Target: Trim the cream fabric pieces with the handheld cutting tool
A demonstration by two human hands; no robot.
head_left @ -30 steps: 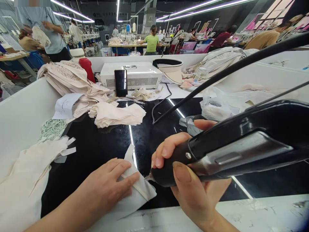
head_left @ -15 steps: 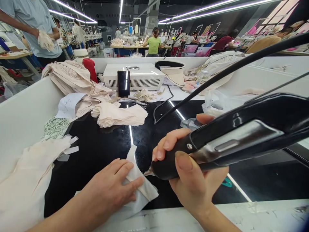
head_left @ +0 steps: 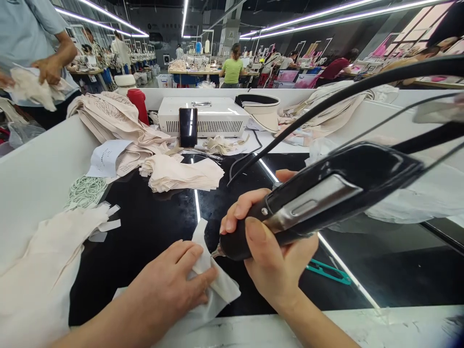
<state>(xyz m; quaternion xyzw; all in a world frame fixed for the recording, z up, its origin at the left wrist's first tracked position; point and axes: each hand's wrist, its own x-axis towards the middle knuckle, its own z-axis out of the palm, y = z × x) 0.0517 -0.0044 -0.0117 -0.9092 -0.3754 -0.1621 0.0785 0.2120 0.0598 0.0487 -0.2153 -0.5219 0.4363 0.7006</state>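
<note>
Left hand [head_left: 174, 278] lies on a white cloth piece [head_left: 226, 285] at the front edge of the black tabletop [head_left: 152, 217], fingers together, thumb apart. Right hand [head_left: 271, 256] clamped round a black handheld tool [head_left: 319, 195], its tip at the cloth's right side. No brand readable on it. Paper slip [head_left: 107, 157] by rear left corner: printed lines, too small to read. Pillar sign [head_left: 231, 35]: warning triangle.

The left hand [head_left: 173, 278] and the right hand [head_left: 270, 263] are bare, and so are the left forearm [head_left: 108, 321] and the right forearm [head_left: 315, 319] as far as the view reaches. The right thumb [head_left: 261, 244] carries a short nail [head_left: 255, 229] with a rounded tip.
</note>
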